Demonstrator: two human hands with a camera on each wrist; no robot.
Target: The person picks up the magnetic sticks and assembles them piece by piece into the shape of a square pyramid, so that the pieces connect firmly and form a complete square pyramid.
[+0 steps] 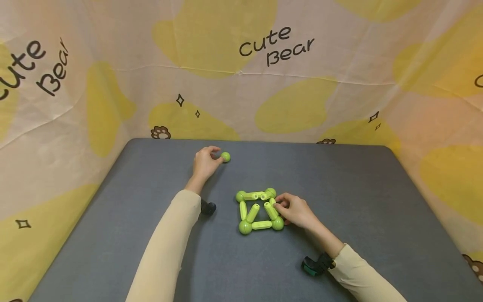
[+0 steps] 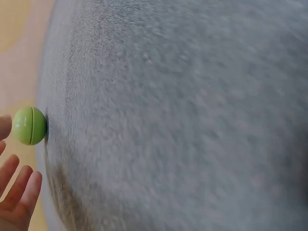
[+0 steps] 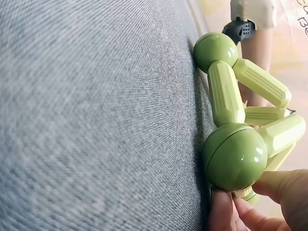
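A loose green ball [image 1: 225, 157] rests near the far edge of the table. Beside it is my left hand [image 1: 205, 162], thumb tip close to the ball and the other fingers spread apart; whether the thumb touches is unclear. In the left wrist view the ball [image 2: 30, 126] shows a seam round its middle. Nearer the middle of the table lies a square frame of light green rods [image 1: 261, 225] and darker green balls at its corners, with more rods slanting up from them. My right hand [image 1: 298, 211] grips its right side, thumb and fingers around a rod by a corner ball [image 3: 235, 157].
The grey table [image 1: 143, 184] has rounded far corners. A patterned cloth [image 1: 211, 50] with printed words hangs behind it and along both sides. Dark wrist devices are worn on both arms, the right one [image 1: 318, 264] near the tabletop.
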